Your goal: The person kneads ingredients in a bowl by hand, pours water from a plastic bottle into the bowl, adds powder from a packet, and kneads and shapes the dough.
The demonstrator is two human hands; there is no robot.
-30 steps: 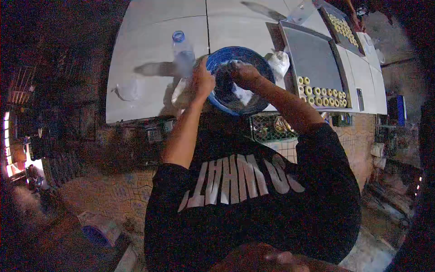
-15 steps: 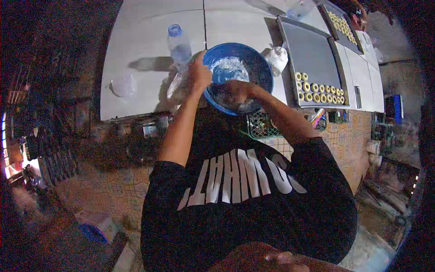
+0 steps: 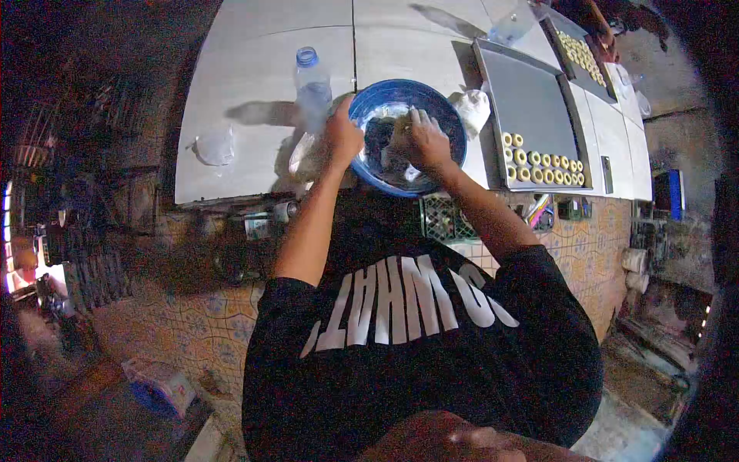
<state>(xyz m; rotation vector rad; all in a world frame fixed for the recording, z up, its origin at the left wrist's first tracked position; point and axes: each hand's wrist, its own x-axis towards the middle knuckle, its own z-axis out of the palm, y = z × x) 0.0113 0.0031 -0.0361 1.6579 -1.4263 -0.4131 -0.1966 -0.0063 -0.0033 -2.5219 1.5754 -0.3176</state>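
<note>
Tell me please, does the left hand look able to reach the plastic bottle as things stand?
Probably yes. The plastic bottle stands close beside the left hand, with nothing visible blocking it, but this hand is on the blue bowl's rim.

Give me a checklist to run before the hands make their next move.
1. Left hand steadying the bowl by its rim: ok.
2. Right hand inside the bowl: ok.
3. Contents evenly mixed: cannot tell, partly hidden by the right hand and blurred.
4. Bottle upright: ok.
5. Bottle capped: not ok, its mouth looks open.
6. Bare space on the nearer tray: ok, the rings sit along its near edge.
</note>
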